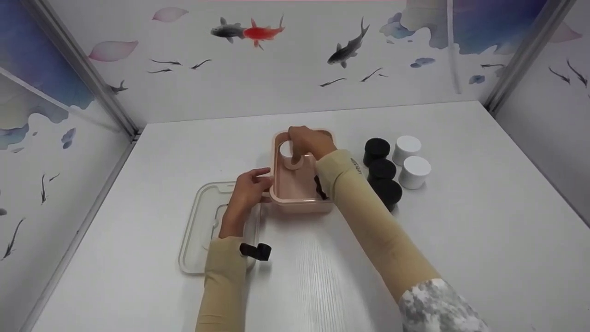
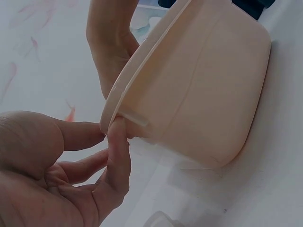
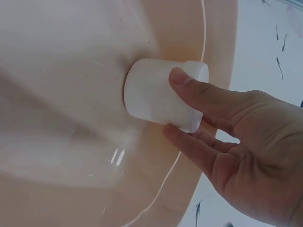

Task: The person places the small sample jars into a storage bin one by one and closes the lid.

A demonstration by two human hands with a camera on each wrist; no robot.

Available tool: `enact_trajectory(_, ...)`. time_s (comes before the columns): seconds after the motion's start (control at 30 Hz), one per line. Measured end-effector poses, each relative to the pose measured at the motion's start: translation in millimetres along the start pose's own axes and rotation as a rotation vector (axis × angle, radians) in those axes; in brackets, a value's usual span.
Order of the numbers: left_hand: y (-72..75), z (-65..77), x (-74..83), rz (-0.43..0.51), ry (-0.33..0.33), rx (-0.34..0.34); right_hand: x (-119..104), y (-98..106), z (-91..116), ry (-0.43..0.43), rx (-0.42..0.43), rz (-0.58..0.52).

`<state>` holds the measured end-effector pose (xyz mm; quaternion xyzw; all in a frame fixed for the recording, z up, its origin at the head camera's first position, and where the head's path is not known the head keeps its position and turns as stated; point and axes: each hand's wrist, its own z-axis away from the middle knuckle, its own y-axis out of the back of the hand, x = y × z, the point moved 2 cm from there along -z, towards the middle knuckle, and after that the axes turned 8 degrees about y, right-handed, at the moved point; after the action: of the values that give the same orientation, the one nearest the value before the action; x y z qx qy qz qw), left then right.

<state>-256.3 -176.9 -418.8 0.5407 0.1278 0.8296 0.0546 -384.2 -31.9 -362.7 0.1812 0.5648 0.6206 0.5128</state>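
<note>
A pink rectangular box [image 1: 302, 207] stands on the white table with its top uncovered. My right hand [image 1: 308, 140] reaches over its rim and grips a white lidded jar [image 3: 158, 92] between thumb and fingers. That jar stands at the far left corner inside the box, its base against the box floor in the right wrist view. My left hand [image 1: 250, 189] pinches the left rim of the box between thumb and fingers, as the left wrist view shows at the pink wall [image 2: 199, 90].
A translucent lid [image 1: 193, 230] lies left of the box, partly under my left forearm. To the right stand black-capped jars [image 1: 377, 150] and two white jars [image 1: 415, 171]. Printed panels [image 1: 295, 69] enclose the table at the back and sides.
</note>
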Motion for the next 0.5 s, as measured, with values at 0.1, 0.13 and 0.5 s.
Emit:
enact_trajectory(0.1,0.1,0.3,-0.2,0.008,0.001,-0.009,0,0,3,0.011,0.004,0.041)
enact_trajectory(0.13,0.4,0.3,-0.2,0.012,0.003,-0.012,-1,0,4,0.017,0.002,0.054)
enact_trajectory(0.5,-0.2,-1.5,-0.3,-0.005,0.021,-0.006,13,26,22,0.046,-0.036,-0.013)
